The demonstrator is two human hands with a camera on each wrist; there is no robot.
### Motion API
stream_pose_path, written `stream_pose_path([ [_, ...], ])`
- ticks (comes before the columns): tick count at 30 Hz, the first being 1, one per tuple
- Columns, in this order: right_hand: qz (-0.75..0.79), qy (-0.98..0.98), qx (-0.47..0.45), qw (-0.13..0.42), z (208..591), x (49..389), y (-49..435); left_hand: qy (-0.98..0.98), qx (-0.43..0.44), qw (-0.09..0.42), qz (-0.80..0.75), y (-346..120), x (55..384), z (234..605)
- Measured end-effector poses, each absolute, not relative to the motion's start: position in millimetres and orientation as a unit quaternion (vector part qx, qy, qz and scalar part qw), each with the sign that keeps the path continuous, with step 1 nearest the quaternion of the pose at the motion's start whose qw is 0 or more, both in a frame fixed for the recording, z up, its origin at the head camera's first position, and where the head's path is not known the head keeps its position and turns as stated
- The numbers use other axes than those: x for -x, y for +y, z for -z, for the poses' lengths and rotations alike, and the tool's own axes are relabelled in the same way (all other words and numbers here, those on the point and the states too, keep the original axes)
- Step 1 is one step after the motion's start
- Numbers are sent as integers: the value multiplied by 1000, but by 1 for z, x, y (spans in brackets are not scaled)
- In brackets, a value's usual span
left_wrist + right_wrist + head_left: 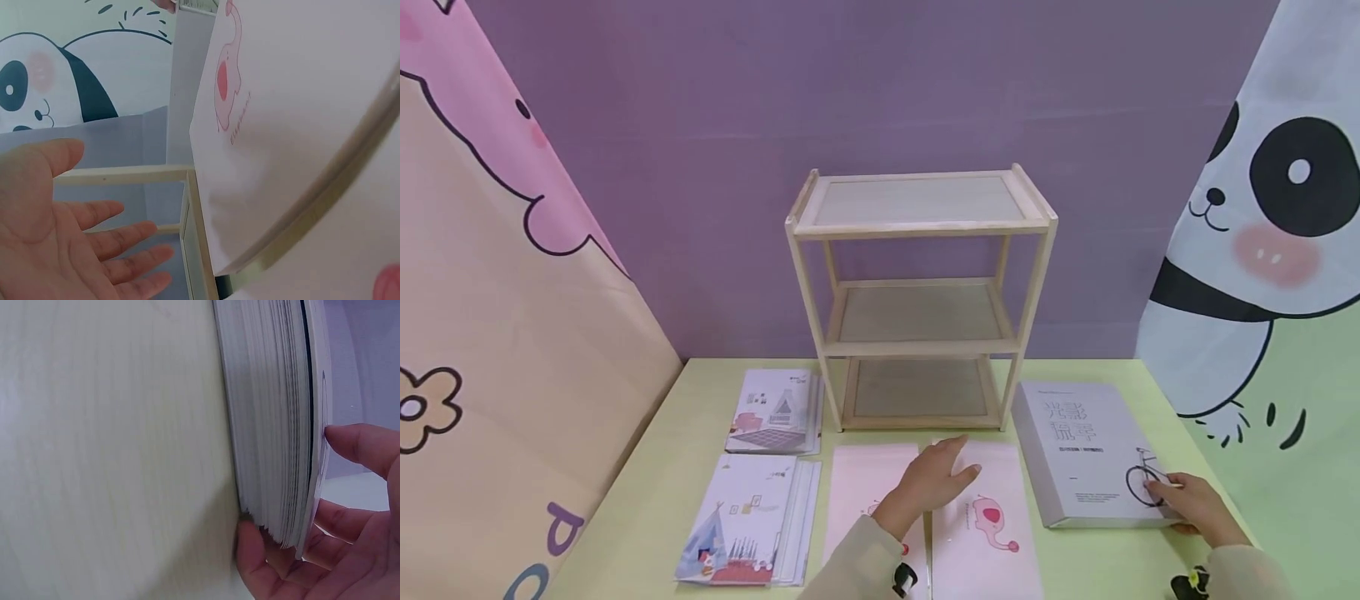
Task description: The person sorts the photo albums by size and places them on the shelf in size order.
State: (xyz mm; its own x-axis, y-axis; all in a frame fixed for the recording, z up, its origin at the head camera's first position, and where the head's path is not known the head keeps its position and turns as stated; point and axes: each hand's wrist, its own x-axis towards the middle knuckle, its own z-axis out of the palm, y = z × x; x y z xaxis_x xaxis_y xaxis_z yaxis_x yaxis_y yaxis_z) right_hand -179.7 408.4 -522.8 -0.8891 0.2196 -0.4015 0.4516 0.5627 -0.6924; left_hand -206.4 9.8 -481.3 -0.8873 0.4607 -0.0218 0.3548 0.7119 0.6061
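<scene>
The book lies on the counter, its near right corner gripped by the right hand; the left hand is spread, empty. Probably heavy, stiff; also support the spine.

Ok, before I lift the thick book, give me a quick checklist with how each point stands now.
1. Right hand gripping the thick book: ok, at its near right corner.
2. Left hand supporting it too: not ok, open and apart from it.
3. Top cover closed: ok.
4. Shelf upright: ok.
5. Gap between thick book and shelf leg: cannot tell.
6. Weight: cannot tell.
</scene>
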Motion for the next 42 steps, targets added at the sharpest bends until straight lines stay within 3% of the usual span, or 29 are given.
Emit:
stream_pose_path([
  [42, 423, 874, -190, 142, 526, 180, 412, 903, -203, 128, -355, 81, 187, 495],
])
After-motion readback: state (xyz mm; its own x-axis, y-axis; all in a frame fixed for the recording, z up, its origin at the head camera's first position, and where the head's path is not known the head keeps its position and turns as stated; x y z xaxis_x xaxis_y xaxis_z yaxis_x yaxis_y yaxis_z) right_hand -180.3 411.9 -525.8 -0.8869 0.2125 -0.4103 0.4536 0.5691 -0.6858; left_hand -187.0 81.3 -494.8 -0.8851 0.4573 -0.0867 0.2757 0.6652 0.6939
